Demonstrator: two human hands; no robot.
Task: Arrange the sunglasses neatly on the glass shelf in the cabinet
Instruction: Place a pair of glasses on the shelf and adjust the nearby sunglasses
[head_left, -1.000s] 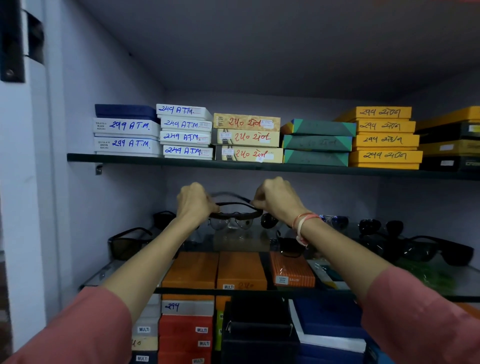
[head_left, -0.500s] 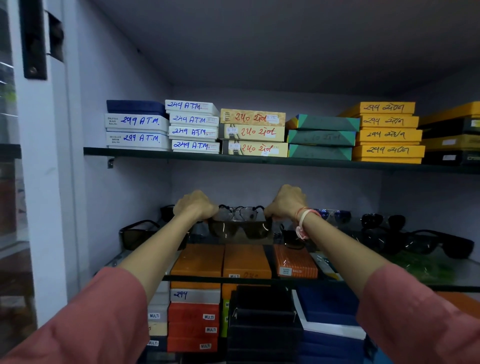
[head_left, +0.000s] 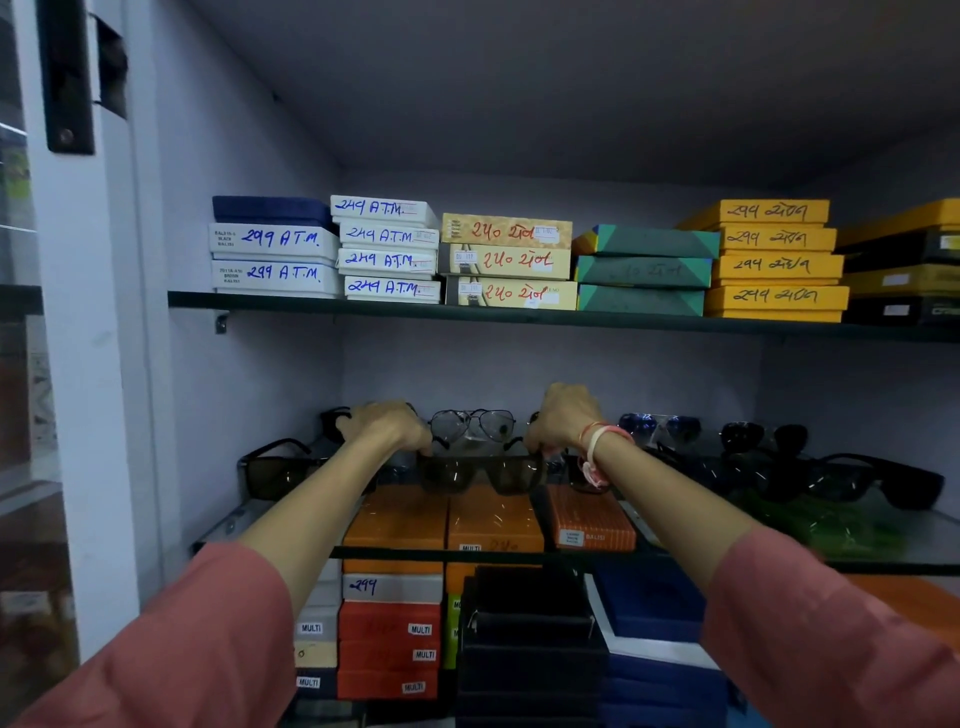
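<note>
Looking from the head camera into an open cabinet: holding a dark pair of sunglasses (head_left: 480, 473) at frame centre, left hand (head_left: 387, 426) closed around its left hinge end, right hand (head_left: 563, 421) closed around the right hinge end, lenses facing the camera and hanging just above or resting on the glass shelf (head_left: 883, 540), contact not clear. Sitting just behind, a thin wire-framed pair (head_left: 471, 426); lying at lower left, another dark pair (head_left: 275, 467); crowding the right side, several more dark pairs (head_left: 852, 478). Showing through the glass, orange boxes (head_left: 441, 519); filling the upper shelf, labelled boxes (head_left: 389, 249). Judging handling: probably light, rigid at the front, loose at the hinges, lenses smudging and scratching easily, glass shelf unforgiving. Gripping at the hinge corners, as now, looking soundest; avoiding pinching the lenses or the thin arm tips.
</note>
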